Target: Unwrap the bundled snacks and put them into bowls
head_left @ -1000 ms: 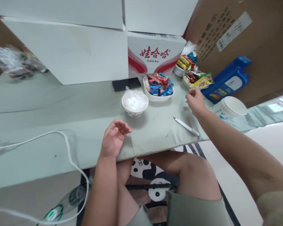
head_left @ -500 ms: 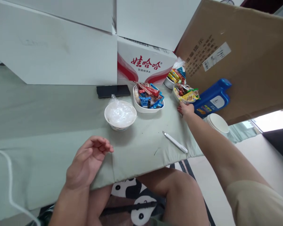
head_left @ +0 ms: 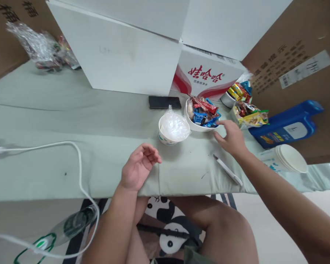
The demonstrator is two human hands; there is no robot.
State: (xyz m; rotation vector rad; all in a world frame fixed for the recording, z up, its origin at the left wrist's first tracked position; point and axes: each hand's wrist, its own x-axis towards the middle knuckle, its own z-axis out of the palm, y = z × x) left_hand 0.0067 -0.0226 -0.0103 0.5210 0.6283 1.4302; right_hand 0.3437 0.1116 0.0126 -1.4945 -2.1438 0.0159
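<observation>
My left hand (head_left: 140,167) hovers over the front of the table, palm turned inward, fingers loosely curled and nothing in it. Just beyond it stands a paper bowl (head_left: 167,140) with a clear plastic bag (head_left: 173,124) bulging from its mouth. My right hand (head_left: 232,139), thumb and fingers apart, is at the right side of a white bowl (head_left: 198,128) heaped with red and blue wrapped snacks (head_left: 205,112). Its fingertips are by the rim; whether they touch it I cannot tell. Below that hand lies a white utility knife (head_left: 227,169).
Behind the bowls are a black phone (head_left: 165,102) and a white and red carton (head_left: 206,75). Two more snack containers, a blue bottle (head_left: 287,123) and stacked paper bowls (head_left: 284,158) stand right. A white cable (head_left: 79,165) runs at left; bagged goods (head_left: 44,49) lie far left.
My right hand has moved left from the snack container by the blue bottle to the bowl of red and blue snacks. The view has swung left; my left hand keeps its curled pose.
</observation>
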